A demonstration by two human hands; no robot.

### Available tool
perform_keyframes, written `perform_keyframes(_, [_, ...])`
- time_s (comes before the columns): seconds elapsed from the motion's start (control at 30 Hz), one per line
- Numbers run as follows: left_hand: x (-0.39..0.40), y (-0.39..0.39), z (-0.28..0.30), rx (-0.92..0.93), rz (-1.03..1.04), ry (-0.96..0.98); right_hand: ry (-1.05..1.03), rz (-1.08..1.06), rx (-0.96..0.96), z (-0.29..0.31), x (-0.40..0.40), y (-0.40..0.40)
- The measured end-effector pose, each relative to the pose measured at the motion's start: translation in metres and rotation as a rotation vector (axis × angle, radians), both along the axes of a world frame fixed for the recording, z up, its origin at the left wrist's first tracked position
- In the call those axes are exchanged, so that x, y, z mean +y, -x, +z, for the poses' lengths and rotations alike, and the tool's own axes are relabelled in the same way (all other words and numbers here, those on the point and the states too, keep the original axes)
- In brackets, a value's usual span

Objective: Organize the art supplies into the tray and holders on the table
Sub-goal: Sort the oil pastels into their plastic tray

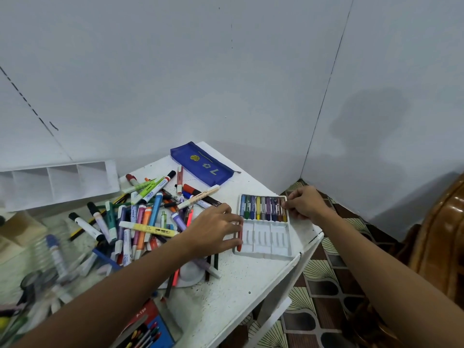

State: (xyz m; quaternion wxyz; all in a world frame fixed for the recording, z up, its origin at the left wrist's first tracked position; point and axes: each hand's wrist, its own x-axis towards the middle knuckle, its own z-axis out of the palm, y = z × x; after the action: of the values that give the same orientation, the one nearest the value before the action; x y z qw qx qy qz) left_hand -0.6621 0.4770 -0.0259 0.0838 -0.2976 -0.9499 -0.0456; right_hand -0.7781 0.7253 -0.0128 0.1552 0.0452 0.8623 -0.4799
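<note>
On the blue pouch (202, 164) I read "7". My left hand (213, 231) pinches a red crayon (239, 237) beside the tray (265, 249); my right hand (305, 203) pinches a row crayon.

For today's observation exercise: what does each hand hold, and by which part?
The right hand pinches the upper end of the rightmost crayon in the white tray. The left hand holds a red crayon near its top.
</note>
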Motion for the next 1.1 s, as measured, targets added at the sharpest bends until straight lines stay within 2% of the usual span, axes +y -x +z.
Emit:
perform_keyframes(0.13, [-0.001, -0.001, -0.001, -0.031, 0.042, -0.020, -0.008, -0.002, 0.011, -0.003, 0.000, 0.001])
perform_keyframes(0.23, [-0.001, 0.000, 0.002, -0.041, 0.075, -0.010, -0.129, 0.030, 0.062, -0.002, -0.003, 0.003])
perform_keyframes(0.3, [0.000, 0.000, 0.005, -0.054, 0.095, -0.004, -0.329, 0.089, 0.172, 0.001, -0.009, 0.001])
perform_keyframes(0.37, [-0.001, -0.001, 0.009, -0.061, 0.109, -0.021, -0.552, 0.142, 0.368, 0.005, -0.023, -0.005])
perform_keyframes(0.43, [-0.005, -0.005, 0.016, -0.047, 0.124, -0.046, -0.612, 0.225, 0.539, 0.010, -0.043, -0.013])
perform_keyframes(0.63, [-0.066, -0.042, 0.052, 0.028, 0.266, -0.132, -0.422, 0.645, 0.733, 0.033, -0.135, -0.043])
perform_keyframes(0.8, [-0.148, -0.122, 0.076, 0.078, 0.481, -0.124, -0.255, 0.963, 0.891, 0.052, -0.234, -0.089])
perform_keyframes(0.97, [-0.213, -0.225, 0.078, 0.027, 0.769, -0.141, -0.093, 1.269, 0.985, 0.058, -0.326, -0.154])
perform_keyframes(1.1, [-0.239, -0.298, 0.071, -0.059, 0.965, -0.152, -0.096, 1.560, 0.954, 0.051, -0.378, -0.202])
